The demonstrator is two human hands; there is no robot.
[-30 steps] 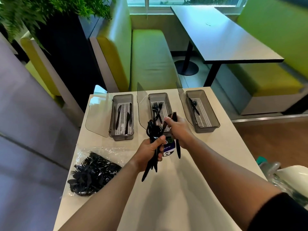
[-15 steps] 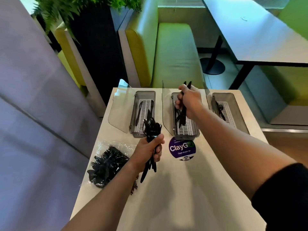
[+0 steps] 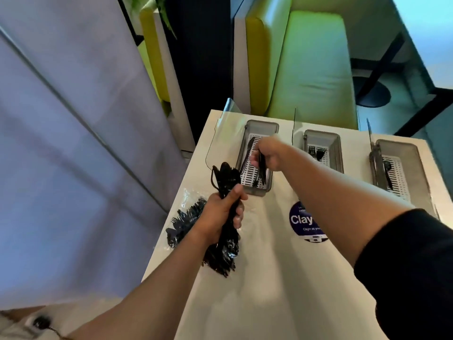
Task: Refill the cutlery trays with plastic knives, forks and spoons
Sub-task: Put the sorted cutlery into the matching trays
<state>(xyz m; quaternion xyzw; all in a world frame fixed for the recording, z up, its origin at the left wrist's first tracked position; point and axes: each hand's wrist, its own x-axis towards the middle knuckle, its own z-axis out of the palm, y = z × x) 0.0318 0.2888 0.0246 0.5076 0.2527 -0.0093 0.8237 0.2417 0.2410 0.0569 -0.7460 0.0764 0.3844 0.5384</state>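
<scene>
Three grey cutlery trays with open clear lids stand in a row at the far edge of the white table. My left hand grips a thick bundle of black plastic cutlery upright in front of the left tray. My right hand hangs over the left tray and holds a few black pieces whose tips reach down into it. The middle tray holds some forks. The right tray holds a couple of black pieces.
A clear plastic bag of black cutlery lies at the table's left edge. A round purple sticker is on the tabletop under my right forearm. Behind the trays stand a green bench and a dark table base.
My right hand moved from the middle tray to the left tray with black pieces in its grip. My left hand kept its bundle. The view swung left.
</scene>
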